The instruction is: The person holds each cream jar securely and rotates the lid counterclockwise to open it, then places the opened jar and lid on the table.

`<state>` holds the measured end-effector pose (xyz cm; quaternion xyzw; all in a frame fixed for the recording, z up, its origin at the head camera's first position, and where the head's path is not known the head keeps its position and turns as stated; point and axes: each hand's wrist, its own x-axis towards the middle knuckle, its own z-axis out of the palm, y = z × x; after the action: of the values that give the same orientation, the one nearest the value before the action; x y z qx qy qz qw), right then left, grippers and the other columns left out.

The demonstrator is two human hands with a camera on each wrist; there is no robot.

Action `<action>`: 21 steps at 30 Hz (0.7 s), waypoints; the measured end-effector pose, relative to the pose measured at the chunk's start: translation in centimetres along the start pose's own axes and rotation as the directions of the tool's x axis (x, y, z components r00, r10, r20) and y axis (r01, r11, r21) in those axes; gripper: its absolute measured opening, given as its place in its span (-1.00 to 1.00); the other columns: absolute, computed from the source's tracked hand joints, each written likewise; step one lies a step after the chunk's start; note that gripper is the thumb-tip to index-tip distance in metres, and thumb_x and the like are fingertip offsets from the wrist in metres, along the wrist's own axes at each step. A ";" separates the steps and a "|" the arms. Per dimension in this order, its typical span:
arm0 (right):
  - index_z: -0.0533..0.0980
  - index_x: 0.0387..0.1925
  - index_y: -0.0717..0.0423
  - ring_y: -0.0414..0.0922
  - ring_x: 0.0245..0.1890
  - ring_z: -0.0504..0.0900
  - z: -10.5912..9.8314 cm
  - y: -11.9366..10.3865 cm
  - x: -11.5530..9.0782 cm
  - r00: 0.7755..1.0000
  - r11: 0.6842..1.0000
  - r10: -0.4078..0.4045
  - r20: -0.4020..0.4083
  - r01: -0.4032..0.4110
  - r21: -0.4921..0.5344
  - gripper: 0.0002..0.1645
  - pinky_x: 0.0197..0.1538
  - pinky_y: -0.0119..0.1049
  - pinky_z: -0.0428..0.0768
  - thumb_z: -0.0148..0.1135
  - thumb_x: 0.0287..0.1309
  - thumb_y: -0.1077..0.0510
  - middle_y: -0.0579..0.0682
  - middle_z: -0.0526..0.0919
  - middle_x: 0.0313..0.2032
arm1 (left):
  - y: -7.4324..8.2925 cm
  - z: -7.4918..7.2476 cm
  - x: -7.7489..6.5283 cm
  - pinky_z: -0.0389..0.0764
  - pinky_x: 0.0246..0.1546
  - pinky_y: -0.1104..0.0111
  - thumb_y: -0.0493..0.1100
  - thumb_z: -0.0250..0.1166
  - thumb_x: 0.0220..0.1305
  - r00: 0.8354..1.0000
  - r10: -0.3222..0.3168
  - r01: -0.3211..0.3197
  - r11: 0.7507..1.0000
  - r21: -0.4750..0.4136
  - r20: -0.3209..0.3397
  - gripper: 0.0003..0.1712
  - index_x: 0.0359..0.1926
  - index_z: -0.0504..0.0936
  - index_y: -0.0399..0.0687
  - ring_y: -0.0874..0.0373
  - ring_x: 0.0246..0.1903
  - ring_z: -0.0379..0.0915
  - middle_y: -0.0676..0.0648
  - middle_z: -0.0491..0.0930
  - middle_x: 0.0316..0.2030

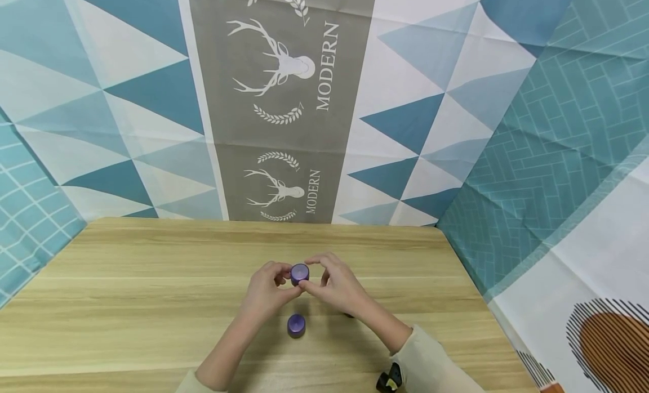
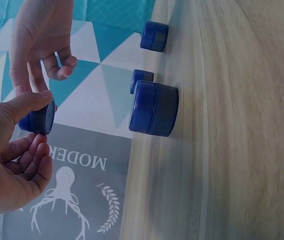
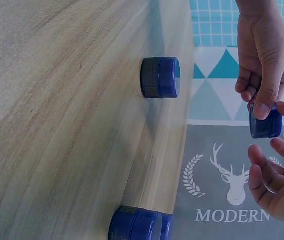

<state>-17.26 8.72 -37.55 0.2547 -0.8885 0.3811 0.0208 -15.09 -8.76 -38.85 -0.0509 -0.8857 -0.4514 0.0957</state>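
Note:
A small round purple-blue lidded jar (image 1: 299, 274) is held above the table between both hands. My left hand (image 1: 270, 287) pinches it from the left, its thumb along the near side; in the left wrist view the other fingers curl beneath the jar (image 2: 43, 119). On the right side, my right hand (image 1: 336, 285) grips it with thumb and index finger spread around it. A similar jar (image 1: 296, 325) stands on the table nearer to me. In the left wrist view, further jars (image 2: 154, 36) stand on the table, partly overlapping; my arms mostly hide them in the head view.
The light wooden table (image 1: 152, 303) reaches back to a hanging patterned cloth (image 1: 284, 111) with deer heads and triangles. Tile-patterned cloth (image 1: 552, 151) borders the right side. A small black device (image 1: 389, 378) sits at the right sleeve (image 1: 431, 362).

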 end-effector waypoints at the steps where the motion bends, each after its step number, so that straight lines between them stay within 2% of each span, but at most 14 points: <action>1: 0.48 0.05 -0.01 -0.28 -0.49 0.45 0.0 0.0 0.0 1.000 1.000 0.004 -0.003 -0.004 -0.003 -0.47 -0.45 -0.47 0.48 0.31 0.06 -0.11 -0.07 0.51 0.02 | 0.0 0.0 0.0 0.46 -0.29 0.39 -0.15 0.49 -0.12 1.000 -0.001 0.001 1.000 -0.003 0.001 -0.61 -0.21 0.64 -0.18 0.17 -0.36 0.39 -0.03 0.54 -0.36; 5: 0.49 0.02 -0.03 -0.25 -0.48 0.46 0.0 -0.1 0.0 1.000 1.000 0.012 -0.017 -0.013 -0.005 -0.47 -0.46 -0.47 0.47 0.33 0.03 -0.13 -0.09 0.52 -0.02 | 0.1 0.0 0.0 0.46 -0.27 0.36 -0.15 0.49 -0.12 1.000 0.000 0.000 1.000 -0.006 0.009 -0.61 -0.21 0.64 -0.18 0.16 -0.34 0.40 -0.04 0.54 -0.35; 11: 0.50 -0.03 -0.03 -0.26 -0.49 0.47 -0.1 -0.1 -0.1 1.000 1.000 -0.005 0.007 0.005 -0.004 -0.58 -0.44 -0.48 0.48 0.33 0.06 -0.02 -0.06 0.52 -0.01 | 0.2 0.2 -0.2 0.42 -0.31 0.40 -0.16 0.48 -0.11 1.000 0.009 -0.009 1.000 -0.005 0.019 -0.64 -0.22 0.64 -0.16 0.12 -0.34 0.39 -0.08 0.54 -0.35; 18: 0.44 0.13 -0.05 -0.32 -0.49 0.45 -0.3 0.0 -0.1 1.000 1.000 0.004 0.019 -0.003 -0.029 -0.42 -0.45 -0.47 0.47 0.28 0.08 -0.11 -0.07 0.50 0.07 | 0.3 0.1 -0.2 0.44 -0.30 0.39 -0.16 0.49 -0.12 1.000 0.021 -0.021 1.000 0.001 0.003 -0.61 -0.21 0.64 -0.19 0.12 -0.35 0.41 -0.05 0.54 -0.37; 21: 0.46 0.09 -0.04 -0.30 -0.48 0.45 -0.4 0.0 -0.1 1.000 1.000 0.014 0.015 -0.014 -0.016 -0.45 -0.45 -0.46 0.47 0.28 0.07 -0.13 -0.08 0.51 0.05 | 0.3 0.1 -0.2 0.44 -0.31 0.39 -0.16 0.49 -0.12 1.000 0.024 -0.024 1.000 0.004 -0.002 -0.61 -0.22 0.64 -0.19 0.12 -0.35 0.42 -0.04 0.54 -0.38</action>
<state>-17.23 9.02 -37.30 0.2512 -0.8935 0.3721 0.0136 -14.87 -8.47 -38.70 -0.0611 -0.8858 -0.4487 0.1021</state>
